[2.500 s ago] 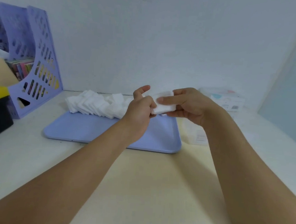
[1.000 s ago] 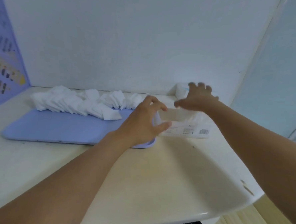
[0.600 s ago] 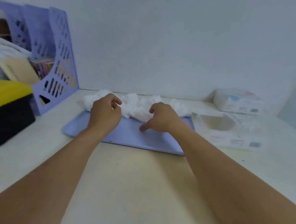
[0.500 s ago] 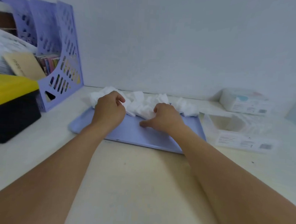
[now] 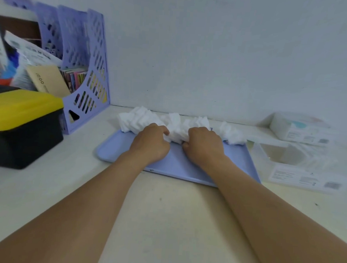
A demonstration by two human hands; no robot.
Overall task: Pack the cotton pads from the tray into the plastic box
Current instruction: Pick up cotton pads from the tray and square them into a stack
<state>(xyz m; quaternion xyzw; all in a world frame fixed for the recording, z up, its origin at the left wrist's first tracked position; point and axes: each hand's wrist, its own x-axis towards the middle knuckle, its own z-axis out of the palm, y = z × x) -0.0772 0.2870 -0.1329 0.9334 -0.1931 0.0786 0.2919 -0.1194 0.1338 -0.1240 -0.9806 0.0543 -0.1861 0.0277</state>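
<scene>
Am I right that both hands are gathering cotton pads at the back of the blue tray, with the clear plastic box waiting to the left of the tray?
Nearly: the head view shows the clear plastic box to the right of the blue tray, not the left. Both the left hand and the right hand are indeed in the cotton pads at the back.

Both arms reach forward, left hand [image 5: 150, 143] and right hand [image 5: 203, 146] with fingers curled.

Cotton pads on tray, box open alongside.
White square cotton pads [image 5: 142, 120] heaped in a loose row along the 12 o'clock edge of the flat lavender tray [image 5: 189, 164], some tilted or overlapping. Clear plastic box [image 5: 288, 158], open-topped with printed labels, sits just beside the tray at 3 o'clock.
</scene>
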